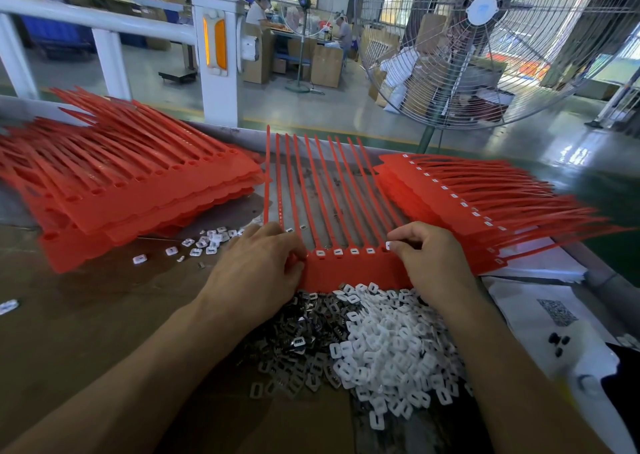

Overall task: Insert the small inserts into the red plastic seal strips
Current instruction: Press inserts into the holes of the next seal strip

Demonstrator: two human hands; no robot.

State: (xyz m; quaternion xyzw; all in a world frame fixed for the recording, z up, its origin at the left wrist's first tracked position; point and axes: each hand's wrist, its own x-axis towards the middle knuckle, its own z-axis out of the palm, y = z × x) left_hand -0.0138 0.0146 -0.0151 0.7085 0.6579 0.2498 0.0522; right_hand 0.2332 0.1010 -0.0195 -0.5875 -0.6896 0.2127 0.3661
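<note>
Looking down from the head view: red seal strip sheet (346,270) flat at the middle of the tabletop (86,315), its thin tails fanned toward the far edge, a row of white inserts (354,251) already seated in the sockets along its near band. Left hand (256,273) resting on the sheet's left end, fingers curled and pinching the red band at its edge. Right hand (433,263) on the sheet's right end, thumb and forefinger pinched on one white insert (388,245) at the rightmost socket; whether fully seated, cannot tell.

Just near of the sheet, touching its near edge and between the two forearms: heap of loose parts, metal clips (304,325) on the left side, white plastic inserts (391,346) on the right side, the two mixed where meeting. Few stray white pieces (207,240) scattered beside the left hand, toward the left stack.

At the far left of the tabletop: tall stack of red sheets (131,190) with open sockets. At the far right: second stack of red sheets (478,207) with white inserts showing in the sockets, tails pointing right, lying partly over white paper (540,311) at the right edge.

Beyond the far edge: white railing post (218,55), large standing fan (485,44), cardboard boxes and seated people well off in the hall.
</note>
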